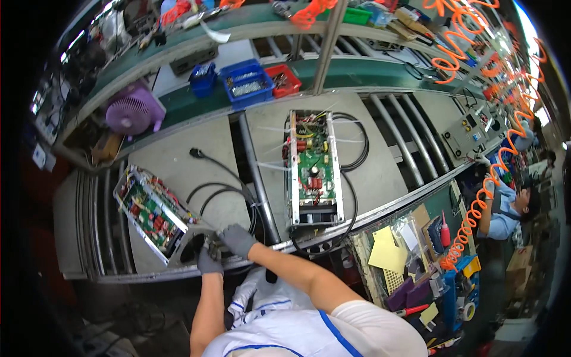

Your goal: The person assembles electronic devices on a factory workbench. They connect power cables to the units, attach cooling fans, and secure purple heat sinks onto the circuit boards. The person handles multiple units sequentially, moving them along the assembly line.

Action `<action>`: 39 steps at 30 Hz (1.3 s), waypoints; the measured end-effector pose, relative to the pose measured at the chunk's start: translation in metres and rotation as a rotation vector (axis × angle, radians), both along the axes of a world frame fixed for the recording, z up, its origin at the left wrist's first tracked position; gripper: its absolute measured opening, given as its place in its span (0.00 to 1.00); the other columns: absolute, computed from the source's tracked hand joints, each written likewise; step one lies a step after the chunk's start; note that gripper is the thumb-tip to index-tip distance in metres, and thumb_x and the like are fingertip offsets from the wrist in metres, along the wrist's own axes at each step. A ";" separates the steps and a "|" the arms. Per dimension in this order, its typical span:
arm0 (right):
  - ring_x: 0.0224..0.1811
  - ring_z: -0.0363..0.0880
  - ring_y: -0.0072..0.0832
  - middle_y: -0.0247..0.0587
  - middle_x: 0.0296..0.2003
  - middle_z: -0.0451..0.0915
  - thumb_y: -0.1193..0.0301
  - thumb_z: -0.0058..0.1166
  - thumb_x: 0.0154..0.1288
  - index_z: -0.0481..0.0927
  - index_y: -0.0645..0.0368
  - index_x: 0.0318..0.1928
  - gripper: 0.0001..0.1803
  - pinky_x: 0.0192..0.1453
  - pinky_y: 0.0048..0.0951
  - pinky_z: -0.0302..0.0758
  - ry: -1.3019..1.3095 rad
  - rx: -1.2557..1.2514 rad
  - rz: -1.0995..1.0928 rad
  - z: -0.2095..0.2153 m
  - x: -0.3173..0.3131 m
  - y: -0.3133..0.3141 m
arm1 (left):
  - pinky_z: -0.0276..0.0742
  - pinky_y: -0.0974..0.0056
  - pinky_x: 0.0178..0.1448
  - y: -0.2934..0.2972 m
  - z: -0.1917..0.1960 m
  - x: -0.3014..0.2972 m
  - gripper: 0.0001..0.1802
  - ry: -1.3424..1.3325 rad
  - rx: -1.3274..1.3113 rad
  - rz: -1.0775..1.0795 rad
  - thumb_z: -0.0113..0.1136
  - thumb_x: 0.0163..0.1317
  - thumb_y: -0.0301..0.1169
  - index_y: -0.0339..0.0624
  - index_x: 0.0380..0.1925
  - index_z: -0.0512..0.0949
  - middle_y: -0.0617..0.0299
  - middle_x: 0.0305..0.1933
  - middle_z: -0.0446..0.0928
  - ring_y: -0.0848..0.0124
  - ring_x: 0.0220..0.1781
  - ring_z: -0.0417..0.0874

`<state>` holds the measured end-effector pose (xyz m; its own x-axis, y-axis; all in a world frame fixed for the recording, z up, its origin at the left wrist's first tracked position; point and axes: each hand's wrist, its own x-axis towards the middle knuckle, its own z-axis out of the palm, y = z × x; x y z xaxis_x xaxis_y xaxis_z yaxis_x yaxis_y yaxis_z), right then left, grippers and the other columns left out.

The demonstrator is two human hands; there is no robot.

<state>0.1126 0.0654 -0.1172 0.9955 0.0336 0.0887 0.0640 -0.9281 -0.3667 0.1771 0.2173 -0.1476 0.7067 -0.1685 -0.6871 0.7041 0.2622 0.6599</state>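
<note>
"How are the fingers?"

"Both hands wear grey gloves. The left hand (210, 260) has its fingers curled, tips up against the end panel (205, 231) of an open metal chassis (151, 217). The right hand (238, 240), just beside it on the right and a little farther out, has its fingers bent in toward the same panel."

"Gripping anything?"

"I can't tell. Something small and dark shows between the two hands, but the gloves hide whether either is closed on it."

"Where does the chassis lie from there?"

"It runs away from the fingertips, out and to the left, with its green circuit board facing up. The panel's round opening sits just left of the left fingers."

"Any writing?"

"Whatever print the board carries is too small to read."

"And farther off?"

"Beyond the right fingers, a black plug (196, 153) on a looped cable. To their right, past a steel roller (257, 178), a second open chassis (313, 160). Off right, yellow sheets (388, 251) on a bench. Farthest ahead, a purple fan (129, 114) to the left, and a blue bin (248, 99) of small metal parts beside a red one."
</note>
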 end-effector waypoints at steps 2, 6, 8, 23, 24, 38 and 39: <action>0.38 0.78 0.39 0.43 0.33 0.79 0.71 0.48 0.57 0.75 0.59 0.46 0.15 0.44 0.38 0.72 0.005 -0.017 -0.037 -0.002 0.004 0.006 | 0.71 0.72 0.37 0.021 -0.021 0.014 0.08 -0.070 -0.297 -0.200 0.54 0.63 0.38 0.52 0.38 0.79 0.69 0.33 0.79 0.79 0.35 0.77; 0.38 0.78 0.39 0.42 0.32 0.79 0.70 0.48 0.59 0.76 0.59 0.46 0.15 0.42 0.37 0.73 0.089 -0.004 -0.141 0.012 -0.010 0.013 | 0.71 0.75 0.30 0.020 -0.019 0.021 0.07 0.076 -0.097 -0.031 0.54 0.63 0.36 0.51 0.36 0.79 0.68 0.32 0.79 0.79 0.29 0.77; 0.35 0.77 0.37 0.41 0.33 0.79 0.70 0.49 0.58 0.76 0.60 0.50 0.18 0.42 0.35 0.73 0.010 0.068 -0.212 0.039 -0.035 0.012 | 0.74 0.73 0.33 0.017 -0.011 0.019 0.08 0.072 -0.016 -0.010 0.54 0.62 0.35 0.49 0.40 0.78 0.68 0.31 0.79 0.77 0.31 0.78; 0.36 0.72 0.35 0.41 0.30 0.72 0.65 0.52 0.50 0.72 0.56 0.32 0.10 0.47 0.36 0.70 -0.781 -0.173 -0.861 0.144 -0.173 -0.063 | 0.70 0.58 0.63 -0.157 0.084 -0.116 0.28 -0.800 0.156 -1.253 0.50 0.63 0.27 0.38 0.64 0.61 0.49 0.61 0.71 0.57 0.59 0.74; 0.38 0.72 0.36 0.40 0.31 0.72 0.66 0.51 0.51 0.72 0.57 0.33 0.10 0.52 0.37 0.70 -0.875 -0.306 -0.864 0.150 -0.168 -0.059 | 0.70 0.58 0.63 -0.169 0.095 -0.133 0.28 -0.791 0.099 -1.312 0.50 0.63 0.27 0.38 0.64 0.61 0.49 0.61 0.71 0.57 0.59 0.74; 0.46 0.75 0.42 0.44 0.36 0.79 0.67 0.49 0.53 0.77 0.58 0.34 0.10 0.66 0.48 0.60 -0.708 -0.351 -0.902 0.116 -0.157 -0.049 | 0.69 0.57 0.63 -0.185 0.137 -0.242 0.26 -0.494 -0.258 -1.851 0.49 0.63 0.29 0.39 0.62 0.63 0.50 0.60 0.71 0.57 0.58 0.74; 0.47 0.75 0.42 0.45 0.37 0.79 0.67 0.49 0.53 0.76 0.58 0.34 0.10 0.67 0.49 0.58 -0.596 -0.318 -0.906 0.104 -0.153 -0.054 | 0.69 0.57 0.63 -0.184 0.137 -0.246 0.26 -0.474 -0.266 -1.879 0.49 0.63 0.29 0.39 0.61 0.63 0.50 0.60 0.71 0.57 0.58 0.74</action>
<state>-0.0407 0.0117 -0.0136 0.4664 -0.5735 0.6735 -0.5943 -0.7671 -0.2417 -0.0686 0.0334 -0.0108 -0.3744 -0.8542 -0.3608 -0.0306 -0.3775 0.9255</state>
